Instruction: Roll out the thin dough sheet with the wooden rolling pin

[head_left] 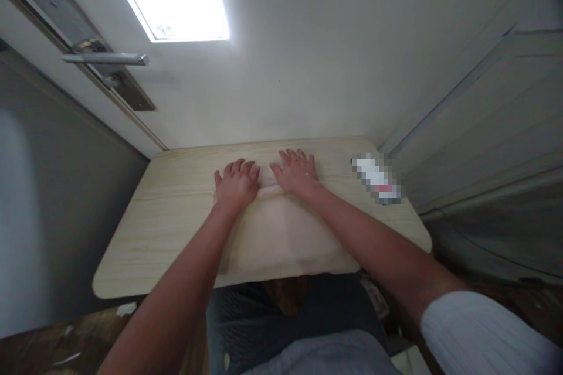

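Note:
A pale cream cloth (281,234) lies spread on a small light wooden table (171,211), reaching to the near edge. My left hand (236,183) rests on the cloth's far edge with its fingers curled over a fold. My right hand (297,172) lies flat beside it, fingers stretched out on the cloth. The two hands are close together, almost touching.
A blurred white and red object (377,179) lies at the table's far right. A white door with a metal handle (105,59) stands to the left, a white wall behind, and panelled furniture (492,117) to the right. My lap is below the near edge.

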Motion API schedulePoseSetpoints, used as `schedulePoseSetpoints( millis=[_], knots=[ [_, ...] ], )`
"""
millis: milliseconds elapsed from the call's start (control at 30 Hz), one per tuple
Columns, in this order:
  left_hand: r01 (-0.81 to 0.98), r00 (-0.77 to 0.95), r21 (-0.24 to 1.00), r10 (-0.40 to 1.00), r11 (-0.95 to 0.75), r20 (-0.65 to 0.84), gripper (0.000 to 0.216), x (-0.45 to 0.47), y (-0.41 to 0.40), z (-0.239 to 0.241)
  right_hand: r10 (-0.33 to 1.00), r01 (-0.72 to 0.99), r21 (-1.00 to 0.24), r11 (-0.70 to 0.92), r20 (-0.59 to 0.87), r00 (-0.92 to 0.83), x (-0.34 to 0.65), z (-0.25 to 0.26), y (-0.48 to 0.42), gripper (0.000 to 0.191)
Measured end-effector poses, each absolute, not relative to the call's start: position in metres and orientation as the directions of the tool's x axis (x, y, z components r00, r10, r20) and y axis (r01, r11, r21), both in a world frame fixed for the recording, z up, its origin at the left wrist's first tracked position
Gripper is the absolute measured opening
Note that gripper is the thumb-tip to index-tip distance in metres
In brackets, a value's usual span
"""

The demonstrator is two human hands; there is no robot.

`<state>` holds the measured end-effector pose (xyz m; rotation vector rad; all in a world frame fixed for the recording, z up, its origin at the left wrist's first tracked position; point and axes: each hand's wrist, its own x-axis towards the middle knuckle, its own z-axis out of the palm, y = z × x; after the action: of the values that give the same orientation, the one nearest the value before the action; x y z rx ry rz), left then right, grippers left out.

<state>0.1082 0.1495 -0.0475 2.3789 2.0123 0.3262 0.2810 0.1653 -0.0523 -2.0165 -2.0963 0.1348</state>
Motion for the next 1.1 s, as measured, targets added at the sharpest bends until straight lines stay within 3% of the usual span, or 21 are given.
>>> schedulePoseSetpoints(
  millis=[567,1100],
  knots=[
    [0.974,0.196,0.072,0.960,-0.214,0.200,0.052,0.109,0.164,-0.038,0.984,0.978,-0.204,0.044,0.177,-0.008,0.278,-0.049,0.181,0.054],
    [0.958,0.233,0.126,0.953,-0.259,0.193,0.051,0.116,0.075,-0.041,0.961,0.972,-0.218,0.085,0.276,-0.023,0.284,-0.058,0.079,0.058]
  ],
)
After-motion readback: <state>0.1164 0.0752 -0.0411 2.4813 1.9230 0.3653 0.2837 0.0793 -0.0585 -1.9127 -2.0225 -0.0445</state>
